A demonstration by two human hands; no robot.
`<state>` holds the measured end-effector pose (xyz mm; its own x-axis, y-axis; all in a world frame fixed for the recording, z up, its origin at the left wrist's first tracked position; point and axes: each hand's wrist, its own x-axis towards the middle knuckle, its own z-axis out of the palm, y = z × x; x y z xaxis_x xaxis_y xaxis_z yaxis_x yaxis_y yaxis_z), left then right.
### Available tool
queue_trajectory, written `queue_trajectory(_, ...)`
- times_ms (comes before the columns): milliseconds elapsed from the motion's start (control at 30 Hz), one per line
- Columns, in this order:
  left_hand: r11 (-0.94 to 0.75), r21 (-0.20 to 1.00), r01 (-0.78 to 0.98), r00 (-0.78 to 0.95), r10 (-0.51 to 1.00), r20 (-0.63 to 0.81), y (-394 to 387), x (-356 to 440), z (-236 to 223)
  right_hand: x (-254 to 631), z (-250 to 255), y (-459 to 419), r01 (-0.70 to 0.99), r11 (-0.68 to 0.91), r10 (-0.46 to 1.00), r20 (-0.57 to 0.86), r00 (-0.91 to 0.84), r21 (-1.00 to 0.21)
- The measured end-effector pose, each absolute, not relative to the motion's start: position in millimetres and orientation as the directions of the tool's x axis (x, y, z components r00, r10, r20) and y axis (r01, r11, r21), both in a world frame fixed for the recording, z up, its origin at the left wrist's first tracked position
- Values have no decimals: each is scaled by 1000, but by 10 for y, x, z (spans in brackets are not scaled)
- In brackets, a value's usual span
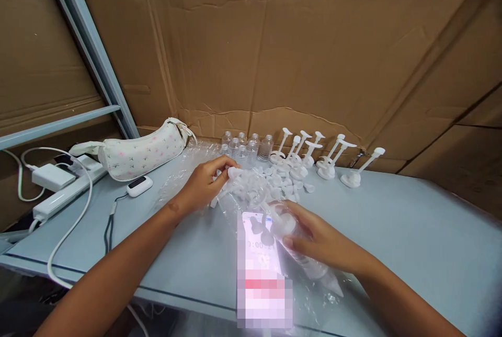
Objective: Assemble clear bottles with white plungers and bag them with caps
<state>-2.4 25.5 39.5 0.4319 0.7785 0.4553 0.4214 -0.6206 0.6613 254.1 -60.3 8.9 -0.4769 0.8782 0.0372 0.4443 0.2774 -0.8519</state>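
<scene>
My left hand (207, 182) is closed, thumb and fingers pinching a small white plastic piece (234, 172) at the edge of a loose pile of white plastic pieces (274, 182). My right hand (321, 235) wraps round a clear plastic bag (314, 269) with white pieces inside it. Part of the bag spreads over the pile, so some pieces show only through the film. Just left of my right hand lies a lit phone (259, 253), partly overlapped by the bag; its lower end is blurred out.
Several small clear bottles (251, 148) stand behind the pile. White stands with round bases (327, 167) are grouped to their right, before the cardboard wall (274, 54). At left are a floral pouch (137, 154), a white device (140, 186) with a strap, and a power strip (70, 188) with cables.
</scene>
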Motion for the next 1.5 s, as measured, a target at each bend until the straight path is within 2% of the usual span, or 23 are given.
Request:
queue_trajectory(233,-626,638,447,419,777,469,267,-44,412,2537,103,-603,429,298,876,65,-478,-853)
queue_trajectory(567,-682,366,634,505,723,471,286,-92,432,2578,77,-583,480,309,887,67,-456,-821)
queue_trajectory(700,-698,349,625,540,710,452,267,-101,444,2570,72,-575,489,318,889,76,-452,-812)
queue_trajectory(933,-607,558,565,449,794,409,244,-97,455,2581,70,-561,477,317,888,80,-453,-820)
queue_trajectory(1067,-665,461,587,465,743,481,239,-94,430,2590,68,-557,484,322,893,92,-440,-814)
queue_trajectory(1133,-663,464,587,402,737,544,243,-87,415,2594,67,-558,482,316,900,96,-426,-817)
queue_trajectory(1233,-601,656,456,255,795,551,266,-60,381,2609,67,-561,499,293,927,114,-358,-816)
queue_trajectory(1300,-478,843,247,211,876,434,277,-30,344,2622,72,-564,500,295,942,159,-297,-814)
queue_trajectory(1333,-385,914,125,236,907,350,272,-11,324,2628,76,-566,490,310,942,192,-275,-815)
queue_trajectory(1400,-189,980,-61,395,897,197,229,37,287,2635,86,-572,452,357,930,264,-257,-817)
queue_trajectory(1500,-15,992,-128,689,718,100,77,129,263,2634,92,-592,411,408,911,334,-241,-816)
